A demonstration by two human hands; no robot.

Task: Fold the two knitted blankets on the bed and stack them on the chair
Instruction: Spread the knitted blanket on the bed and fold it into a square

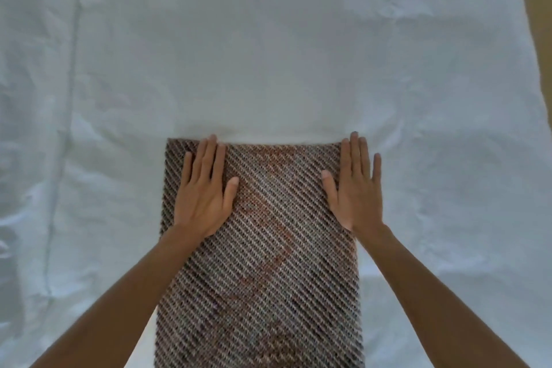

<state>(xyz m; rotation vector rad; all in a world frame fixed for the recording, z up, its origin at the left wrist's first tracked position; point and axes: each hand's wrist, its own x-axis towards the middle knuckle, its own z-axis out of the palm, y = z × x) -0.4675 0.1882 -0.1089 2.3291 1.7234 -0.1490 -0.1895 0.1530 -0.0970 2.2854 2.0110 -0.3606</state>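
blanket (268,248) cut off below, hands (203,197) flat

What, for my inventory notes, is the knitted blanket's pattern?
The knitted blanket has diagonal brown-and-cream stripes with rusty orange patches; the head view shows it.

Left hand (203,188) and right hand (355,188) lie flat, fingers straight, arms extended forward.
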